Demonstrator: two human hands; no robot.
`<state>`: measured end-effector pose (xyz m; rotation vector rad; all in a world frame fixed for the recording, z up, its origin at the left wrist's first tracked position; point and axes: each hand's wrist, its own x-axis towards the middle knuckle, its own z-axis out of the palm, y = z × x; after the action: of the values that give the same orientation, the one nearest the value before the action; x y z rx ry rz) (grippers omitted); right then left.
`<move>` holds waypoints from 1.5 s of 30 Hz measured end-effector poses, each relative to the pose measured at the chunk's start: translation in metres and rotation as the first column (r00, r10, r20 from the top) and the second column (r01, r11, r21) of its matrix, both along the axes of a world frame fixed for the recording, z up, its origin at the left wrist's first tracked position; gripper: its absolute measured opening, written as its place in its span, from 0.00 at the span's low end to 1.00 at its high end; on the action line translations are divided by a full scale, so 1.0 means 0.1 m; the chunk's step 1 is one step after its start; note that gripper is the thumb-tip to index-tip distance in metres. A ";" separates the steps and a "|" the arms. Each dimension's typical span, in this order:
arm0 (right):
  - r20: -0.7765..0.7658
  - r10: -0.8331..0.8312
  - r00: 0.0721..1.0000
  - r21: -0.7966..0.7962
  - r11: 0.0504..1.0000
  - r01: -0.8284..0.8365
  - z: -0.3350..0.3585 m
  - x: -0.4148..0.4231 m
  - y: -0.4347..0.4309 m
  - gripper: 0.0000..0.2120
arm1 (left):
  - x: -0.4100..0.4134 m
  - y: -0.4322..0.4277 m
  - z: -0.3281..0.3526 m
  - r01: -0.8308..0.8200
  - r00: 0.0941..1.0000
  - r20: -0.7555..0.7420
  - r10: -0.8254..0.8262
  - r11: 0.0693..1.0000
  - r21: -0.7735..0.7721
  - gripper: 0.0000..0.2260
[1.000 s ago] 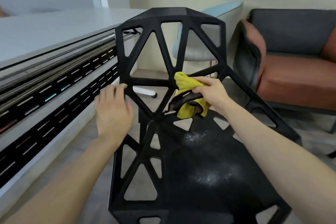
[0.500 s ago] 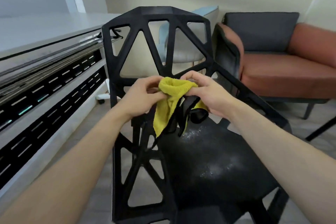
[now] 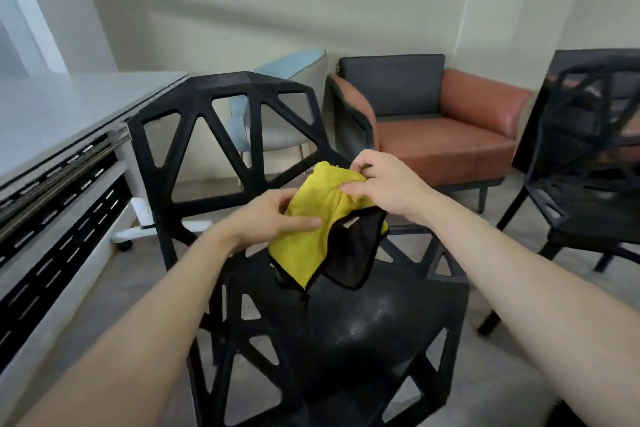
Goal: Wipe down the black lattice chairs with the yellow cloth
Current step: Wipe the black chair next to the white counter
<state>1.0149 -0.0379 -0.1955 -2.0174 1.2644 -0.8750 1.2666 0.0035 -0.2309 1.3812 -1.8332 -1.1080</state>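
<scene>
Cloth [image 3: 301, 246] held up in both our hands over the rear edge of the chair [image 3: 249, 87] seat, just before its lattice back; yellow face toward us, black side folded out at lower right; lowest corner hangs close to the seat, contact we cannot tell; left hand [image 3: 270, 218] pinches the cloth's left edge, thumb on front, fingers behind; right hand [image 3: 384, 184] pinches the top edge, fingers curled; white specks [image 3: 367, 319] on the seat's middle; second lattice chair [image 3: 585, 215] at far right; armchair [image 3: 446, 146] behind; desk [image 3: 62, 107] on left.
</scene>
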 end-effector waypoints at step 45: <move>-0.505 -0.154 0.849 -0.245 0.969 0.030 -0.95 0.23 -2.54 0.29 | -0.31 -2.34 -0.92 -0.367 0.519 0.607 0.602 0.798 -0.478 0.38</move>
<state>1.0382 -0.2920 -0.2903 -2.5085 1.6222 -0.5413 1.2353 -0.2306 -0.3231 2.1713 -1.7717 0.0960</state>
